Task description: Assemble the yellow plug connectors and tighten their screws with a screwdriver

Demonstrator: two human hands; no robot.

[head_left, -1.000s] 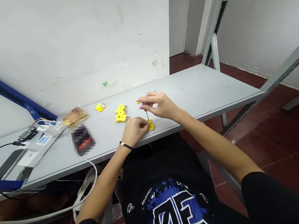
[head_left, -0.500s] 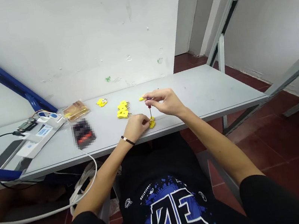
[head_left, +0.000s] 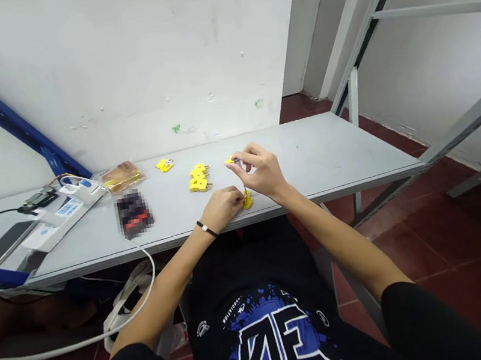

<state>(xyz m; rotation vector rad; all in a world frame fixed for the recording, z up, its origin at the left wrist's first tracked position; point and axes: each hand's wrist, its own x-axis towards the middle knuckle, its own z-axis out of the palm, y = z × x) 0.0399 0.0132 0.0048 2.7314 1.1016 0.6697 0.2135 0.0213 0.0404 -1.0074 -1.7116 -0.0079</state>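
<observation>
The right hand pinches a slim screwdriver in a narrow grip, its tip on a yellow thermocouple plug at seven o'clock; the curled left hand touches the plug, grip unclear. Best kept upright and steady.

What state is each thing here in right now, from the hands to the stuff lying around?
Right hand: closed around a small screwdriver.
Small screwdriver: shaft pointing down, tip at the plug.
Left hand: curled, touching a yellow two-pin plug.
Bunched yellow plugs: lying flat, overlapping.
Loose yellow plug: lying apart.
White power strip: lying flat, cable attached.
Pixelated object: blurred, state unclear.
</observation>
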